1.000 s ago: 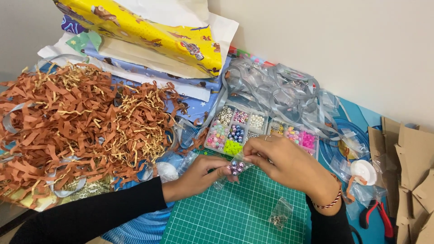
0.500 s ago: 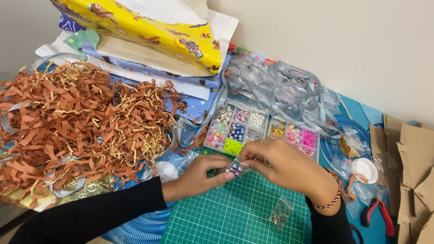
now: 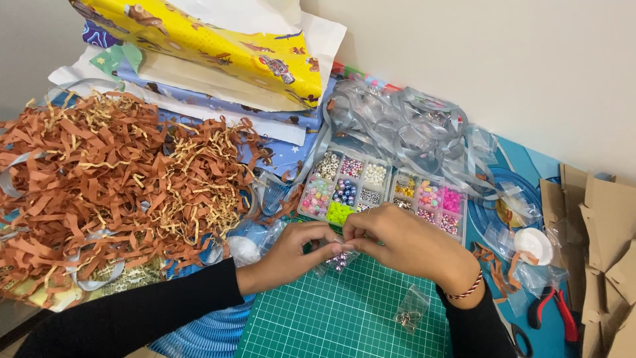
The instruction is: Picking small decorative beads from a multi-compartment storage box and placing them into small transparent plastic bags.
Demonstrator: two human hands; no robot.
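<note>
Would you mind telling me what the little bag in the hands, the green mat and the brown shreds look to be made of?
Little bag: thin clear plastic, glossy; beads show through.
Green mat: probably rubbery vinyl, matte, printed with a white grid.
Brown shreds: paper, dull, creased strips.

A green mat [image 3: 344, 318] ruled with a pale grid is seen at the table's near edge. Purple and silver beads [image 3: 338, 260] are shown in a clear bag. Pink, lime, white and blue beads are held in the clear box [image 3: 344, 192]. Brown and tan shreds [image 3: 106, 179] are heaped at the left. Yellow cartoon-printed paper [image 3: 218, 46] is laid over blue patterned sheets [image 3: 278, 156]. Grey ribbon [image 3: 404, 129] and red-handled pliers [image 3: 553, 308] are seen.
</note>
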